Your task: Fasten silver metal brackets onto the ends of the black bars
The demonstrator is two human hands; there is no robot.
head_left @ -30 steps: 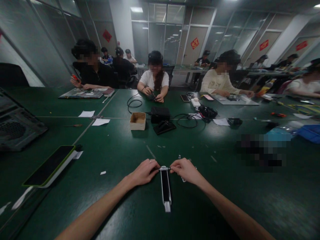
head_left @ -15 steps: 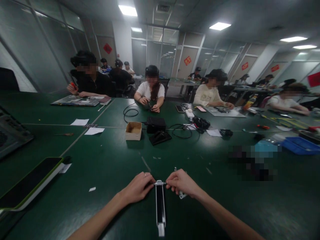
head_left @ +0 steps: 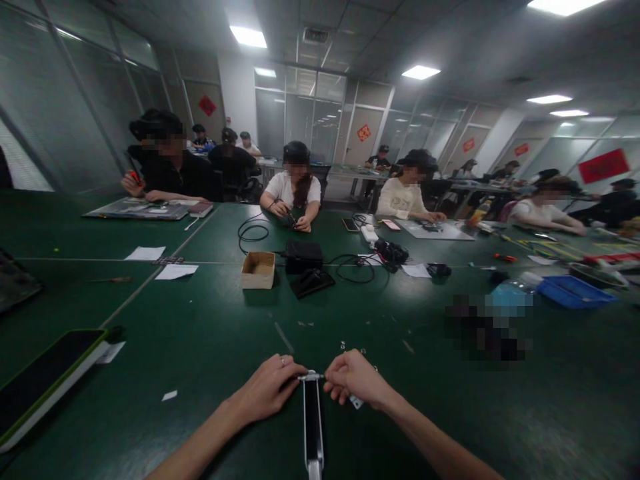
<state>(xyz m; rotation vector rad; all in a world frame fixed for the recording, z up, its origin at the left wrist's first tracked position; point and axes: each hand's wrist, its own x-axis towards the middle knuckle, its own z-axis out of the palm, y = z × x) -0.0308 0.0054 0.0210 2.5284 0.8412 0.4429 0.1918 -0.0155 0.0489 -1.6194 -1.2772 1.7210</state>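
Note:
A long narrow metal frame (head_left: 321,427) with a dark middle lies on the green table, pointing away from me. A thin rod (head_left: 311,377) crosses its far end. My left hand (head_left: 273,387) has its thumb and fingers closed at the rod's left end. At the right end, my right hand (head_left: 354,379) is pinched, its fingertips beside the rod's tip. Beneath the right hand a small metal plate (head_left: 356,402) partly shows, and tiny metal parts (head_left: 343,346) lie just beyond it.
Ahead stand an open cardboard box (head_left: 258,272) and a black box (head_left: 303,257) with cables. A green-edged black device (head_left: 55,373) lies left; a blue tray (head_left: 575,292) sits right. Several people work across the table.
The view has shifted, so the scene sits further left and the hands slightly lower. My right fingertips show a small gap from the frame's end; both hands otherwise keep nearly the same pose.

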